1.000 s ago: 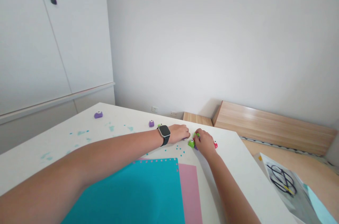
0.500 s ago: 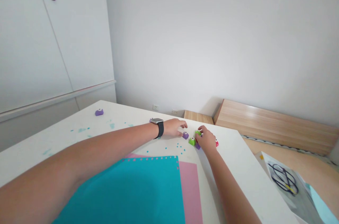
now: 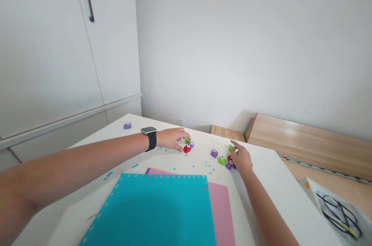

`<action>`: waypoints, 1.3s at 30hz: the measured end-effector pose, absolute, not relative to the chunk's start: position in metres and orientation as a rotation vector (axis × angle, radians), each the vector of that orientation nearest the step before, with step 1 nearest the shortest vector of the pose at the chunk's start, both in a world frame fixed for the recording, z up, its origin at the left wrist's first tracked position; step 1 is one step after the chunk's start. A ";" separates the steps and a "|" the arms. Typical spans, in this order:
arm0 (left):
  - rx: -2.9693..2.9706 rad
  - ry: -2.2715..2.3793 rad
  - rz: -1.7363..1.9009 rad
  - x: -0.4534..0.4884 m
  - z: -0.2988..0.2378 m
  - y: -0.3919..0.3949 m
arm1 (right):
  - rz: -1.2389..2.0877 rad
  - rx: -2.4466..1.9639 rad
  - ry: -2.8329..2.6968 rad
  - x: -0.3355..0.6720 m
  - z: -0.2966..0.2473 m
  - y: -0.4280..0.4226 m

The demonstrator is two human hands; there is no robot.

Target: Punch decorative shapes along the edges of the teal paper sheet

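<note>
My left hand [image 3: 172, 138] reaches to the far part of the white table, a dark-banded watch on its wrist. Its fingers are apart and curve around a small cluster of craft paper punches: a red punch [image 3: 186, 148], a purple punch [image 3: 192, 144] and a partly covered green one. To the right, my right hand [image 3: 241, 158] is over another cluster, fingers spread, near a green punch [image 3: 231, 148], a red punch and a purple punch [image 3: 229, 165] partly hidden by it. Between the hands stand a purple punch [image 3: 214, 153] and a green punch [image 3: 221, 160].
Teal paper [image 3: 162, 211] with holes along its edges lies over pink paper [image 3: 222, 211] in front. Small teal paper bits [image 3: 209, 168] are scattered about. A lone purple punch [image 3: 127, 125] stands far left. A wooden headboard [image 3: 305, 141] is beyond the table's right side.
My left hand has moved left, away from the single purple punch, and the red, purple and green cluster now shows beside it. My right hand stays at its cluster. The view has turned left.
</note>
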State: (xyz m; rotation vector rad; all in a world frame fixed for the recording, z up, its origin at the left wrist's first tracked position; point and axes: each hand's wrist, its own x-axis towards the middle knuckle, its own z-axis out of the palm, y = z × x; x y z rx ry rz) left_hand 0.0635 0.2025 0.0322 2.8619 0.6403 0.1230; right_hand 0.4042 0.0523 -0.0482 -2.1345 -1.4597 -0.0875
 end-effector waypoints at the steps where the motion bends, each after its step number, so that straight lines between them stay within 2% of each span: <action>1: 2.880 0.673 0.139 0.068 0.030 0.198 | -0.098 -2.110 -1.451 0.404 -0.048 0.052; 9: 2.959 0.938 0.191 0.105 0.009 0.188 | -0.112 -1.966 -1.436 0.403 -0.046 0.051; 19: 2.982 1.096 0.213 0.116 -0.009 0.174 | -0.055 -2.066 -1.422 0.407 -0.049 0.052; 27: 3.010 1.032 0.220 0.127 -0.003 0.177 | 0.009 -2.181 -1.363 0.410 -0.048 0.048; 39: 3.025 0.787 0.193 0.198 -0.002 0.174 | 0.005 -2.125 -1.407 0.413 -0.048 0.048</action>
